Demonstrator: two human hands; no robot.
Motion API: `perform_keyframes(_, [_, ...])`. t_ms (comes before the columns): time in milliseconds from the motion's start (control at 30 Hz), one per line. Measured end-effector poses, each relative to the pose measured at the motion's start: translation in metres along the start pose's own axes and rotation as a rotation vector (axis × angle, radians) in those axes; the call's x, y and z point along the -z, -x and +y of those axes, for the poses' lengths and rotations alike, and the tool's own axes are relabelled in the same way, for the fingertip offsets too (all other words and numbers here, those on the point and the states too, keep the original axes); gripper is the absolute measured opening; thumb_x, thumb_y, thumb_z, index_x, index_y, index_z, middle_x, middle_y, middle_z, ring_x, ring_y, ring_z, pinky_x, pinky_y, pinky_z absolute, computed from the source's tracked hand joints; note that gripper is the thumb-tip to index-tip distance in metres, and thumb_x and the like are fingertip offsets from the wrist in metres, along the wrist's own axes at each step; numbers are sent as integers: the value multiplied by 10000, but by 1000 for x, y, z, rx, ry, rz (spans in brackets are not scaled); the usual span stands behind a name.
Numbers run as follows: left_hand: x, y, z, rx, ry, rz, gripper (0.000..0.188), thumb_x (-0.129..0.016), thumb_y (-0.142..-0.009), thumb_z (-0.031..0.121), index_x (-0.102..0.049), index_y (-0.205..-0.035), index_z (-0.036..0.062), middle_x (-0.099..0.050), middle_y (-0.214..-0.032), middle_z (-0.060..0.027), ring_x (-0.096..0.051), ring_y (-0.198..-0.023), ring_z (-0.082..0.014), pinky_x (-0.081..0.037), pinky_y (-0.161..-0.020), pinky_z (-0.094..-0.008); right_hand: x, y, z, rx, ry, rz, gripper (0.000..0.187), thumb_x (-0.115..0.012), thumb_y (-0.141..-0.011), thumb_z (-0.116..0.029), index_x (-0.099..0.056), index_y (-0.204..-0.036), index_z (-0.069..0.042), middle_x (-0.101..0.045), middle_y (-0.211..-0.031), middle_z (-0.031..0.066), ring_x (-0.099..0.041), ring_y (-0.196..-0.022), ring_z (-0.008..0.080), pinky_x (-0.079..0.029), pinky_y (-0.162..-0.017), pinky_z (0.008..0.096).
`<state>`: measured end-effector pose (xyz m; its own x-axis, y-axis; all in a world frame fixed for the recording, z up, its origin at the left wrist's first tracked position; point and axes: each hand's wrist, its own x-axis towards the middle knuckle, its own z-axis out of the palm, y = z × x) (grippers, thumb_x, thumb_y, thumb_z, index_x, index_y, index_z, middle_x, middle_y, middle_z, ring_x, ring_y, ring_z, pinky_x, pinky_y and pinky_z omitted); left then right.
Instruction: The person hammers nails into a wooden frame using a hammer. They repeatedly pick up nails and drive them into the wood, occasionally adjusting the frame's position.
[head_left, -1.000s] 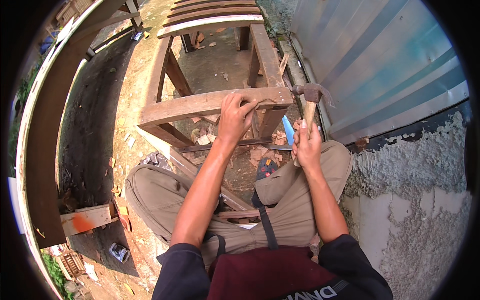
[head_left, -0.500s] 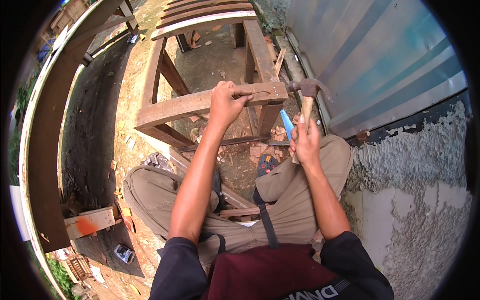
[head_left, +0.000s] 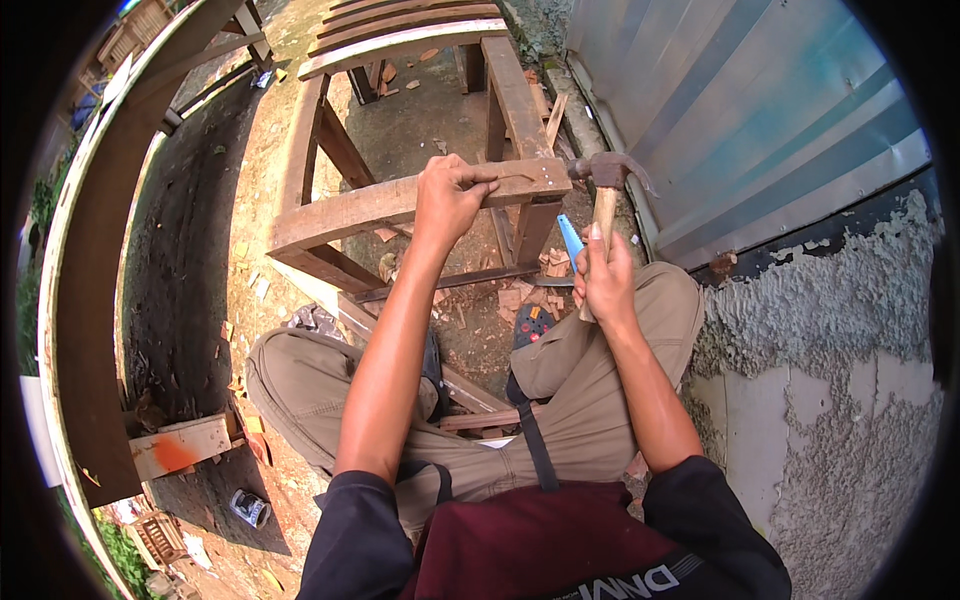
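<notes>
My right hand (head_left: 608, 280) is wrapped round the wooden handle of a claw hammer (head_left: 604, 212). The hammer is upright, its rusty head beside the right end of a wooden rail (head_left: 365, 212); contact between them is hard to judge. That rail forms the near top edge of a wooden frame with legs. On it rests my left hand (head_left: 448, 200), thumb and fingers pinched together. A thin, bent, brown nail-like piece (head_left: 520, 178) sticks out from the fingertips along the rail. Small shiny nail heads (head_left: 550, 183) show near the rail's right end.
A blue tapered tool or strip (head_left: 571, 240) stands just left of my right hand. Wood chips (head_left: 525, 297) litter the ground between my feet. Corrugated metal sheeting (head_left: 740, 120) and a rough wall (head_left: 820, 290) flank the right side. At left stand a long board (head_left: 90, 270) and a can (head_left: 250, 508).
The hammer and my right hand have shifted slightly left, bringing the hammer head closer to the rail's end. My left hand keeps its pinch at the same spot on the rail.
</notes>
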<state>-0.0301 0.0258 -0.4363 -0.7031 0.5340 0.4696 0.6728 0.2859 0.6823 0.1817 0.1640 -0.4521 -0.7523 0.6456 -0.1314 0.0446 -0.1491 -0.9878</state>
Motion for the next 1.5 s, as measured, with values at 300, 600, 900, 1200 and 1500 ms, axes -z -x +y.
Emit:
perform_keyframes(300, [-1,1,-6,-46,-1,-28,136,-833,-773,117,-835,-907,96,-676,-812,-94,-625,-888,-297,-496,-809,-423,0,0,2,-5,13,-11,363,-470,-1111,-416,-508,-1146,-58,-477,-712,-2,-438,-450,67,-383,-369,249])
perform_keyframes(600, [-7,9,-10,-86,-54,-20,116,-770,-826,113,-808,-933,92,-693,-921,-98,-621,-1009,-325,-454,-936,-448,-2,1,0,-6,21,6,363,-470,-1111,-412,-510,-1157,-54,-471,-713,-3,-439,-455,70,-388,-373,251])
perform_keyframes(900, [-6,12,-19,-406,-148,68,129,-752,-851,69,-766,-979,68,-691,-954,-99,-632,-949,-318,-478,-867,-448,-2,0,0,-2,16,-3,381,-472,-1108,-430,-506,-1159,-54,-469,-710,-5,-432,-449,70,-383,-372,251])
perform_keyframes(1200, [-4,9,-15,-301,-95,39,102,-743,-883,95,-746,-965,33,-687,-948,-110,-621,-959,-330,-462,-893,-440,0,0,1,0,6,-5,370,-472,-1110,-421,-502,-1153,-55,-470,-710,-4,-433,-450,71,-382,-374,252])
perform_keyframes(1500, [-9,9,-10,-246,-141,94,102,-738,-902,128,-763,-956,45,-698,-924,-100,-624,-966,-315,-458,-882,-430,0,1,-1,-13,-3,-6,363,-472,-1111,-407,-506,-1155,-48,-471,-713,-6,-435,-449,70,-382,-376,250])
